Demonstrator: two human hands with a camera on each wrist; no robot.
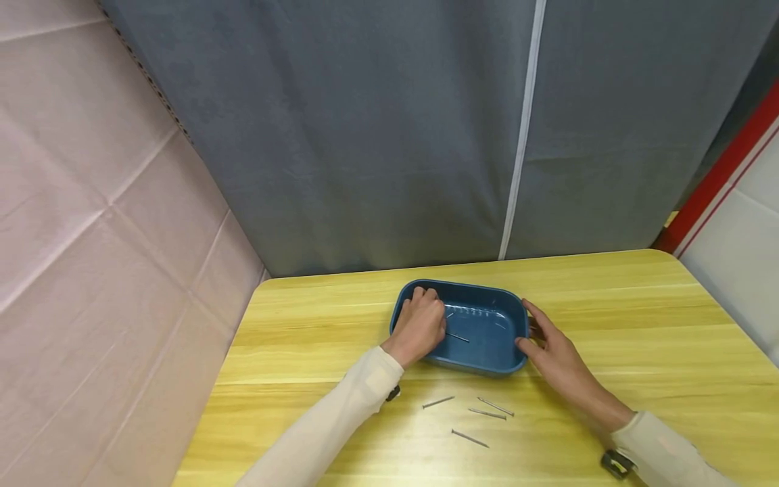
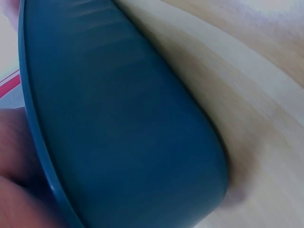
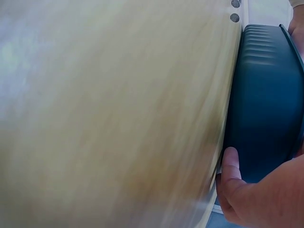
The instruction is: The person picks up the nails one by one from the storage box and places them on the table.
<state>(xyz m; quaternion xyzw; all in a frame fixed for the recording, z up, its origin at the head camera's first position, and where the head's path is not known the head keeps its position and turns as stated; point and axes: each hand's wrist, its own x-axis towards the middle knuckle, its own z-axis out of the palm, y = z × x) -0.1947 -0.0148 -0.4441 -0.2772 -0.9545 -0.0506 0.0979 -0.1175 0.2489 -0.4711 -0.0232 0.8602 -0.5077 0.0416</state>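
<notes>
A dark blue plastic tub point(image 1: 487, 368) stands on the wooden table. My left hand point(image 1: 420, 328) reaches over the rim into its left end, fingers bent downward. Its fingertips are hidden, so I cannot see what they hold. Beside that hand, a nail point(image 1: 458, 337) lies on the tub's floor, with part of another just behind it. The left wrist view shows the tub's outer wall point(image 2: 123, 118) and blurred fingers point(image 2: 19, 190) beyond the rim. My right hand point(image 1: 560, 362) grips the tub's right end, with one digit against the low outer wall in the right wrist view.
Several loose nails point(image 1: 470, 439) lie on the table in front of the tub. A grey curtain point(image 1: 377, 149) hangs behind the table point(image 1: 292, 352). Pale sheeting point(image 1: 91, 270) covers the left side, and a white panel with a red border point(image 1: 718, 186) stands at the right.
</notes>
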